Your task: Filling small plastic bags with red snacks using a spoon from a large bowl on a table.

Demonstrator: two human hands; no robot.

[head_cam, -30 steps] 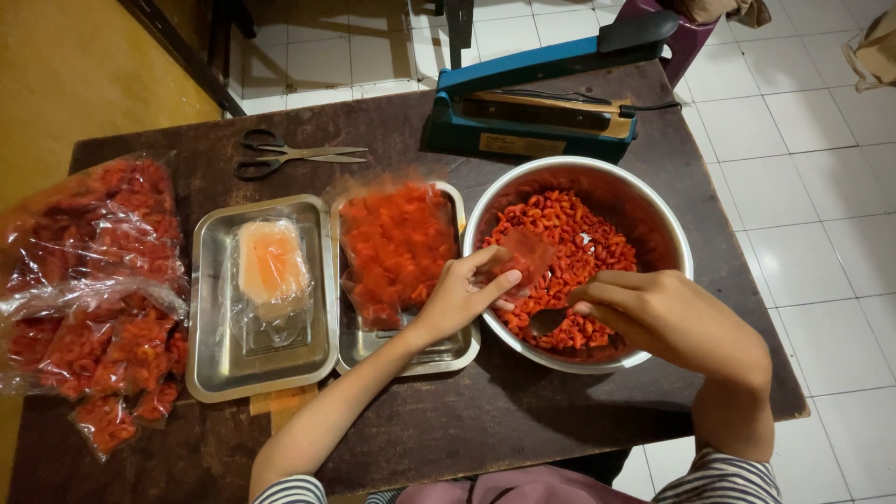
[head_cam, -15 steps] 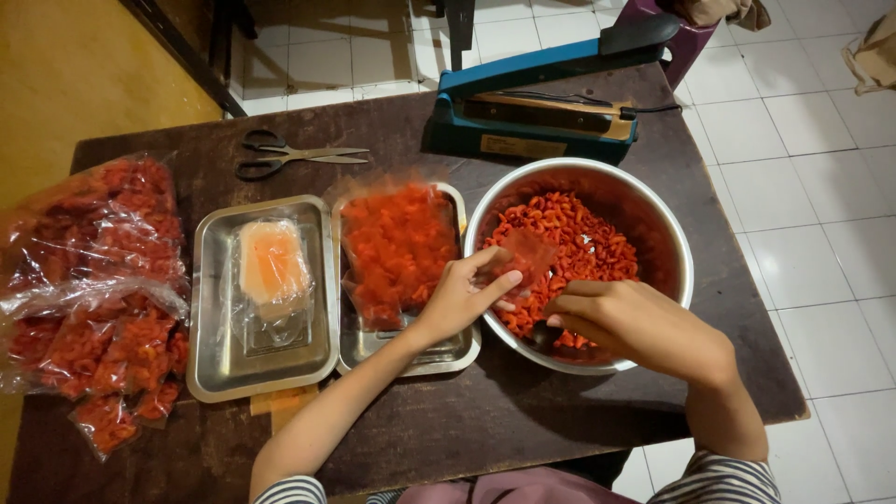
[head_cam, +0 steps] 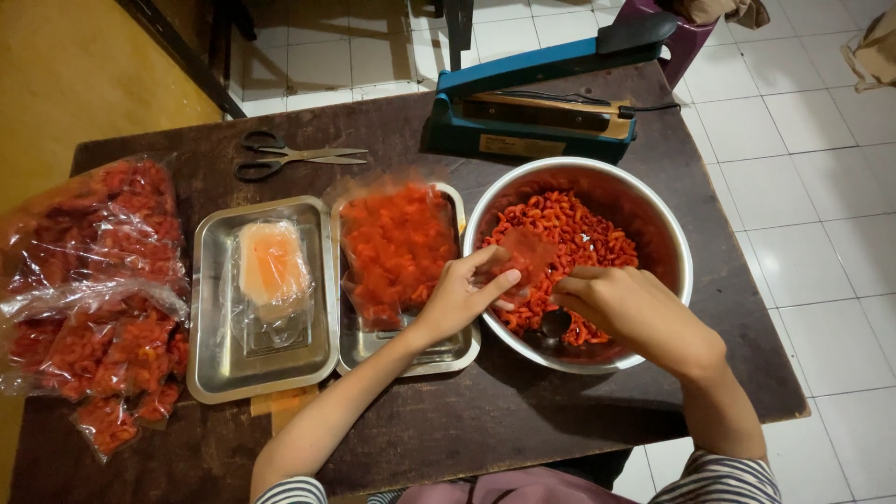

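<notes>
My left hand (head_cam: 462, 294) pinches a small clear plastic bag (head_cam: 525, 259) over the rim of a round metal bowl (head_cam: 672, 241). The bowl holds many red-orange curled snack pieces (head_cam: 583, 222). My right hand (head_cam: 623, 308) is inside the bowl and grips a metal spoon (head_cam: 555, 323), whose scoop lies low among the snacks just below the bag. Left of the bowl, a filled clear bag of red snacks (head_cam: 397, 245) lies on a rectangular metal tray (head_cam: 448, 350).
A second metal tray (head_cam: 217, 359) holds empty clear bags and an orange packet (head_cam: 271, 266). Several filled snack bags (head_cam: 93, 299) pile at the left table edge. Scissors (head_cam: 289, 159) and a blue heat sealer (head_cam: 541, 107) lie at the back. White tiled floor is on the right.
My right hand has drawn the spoon slightly left, closer to the bag. My left hand stays on the small bag at the bowl's rim.
</notes>
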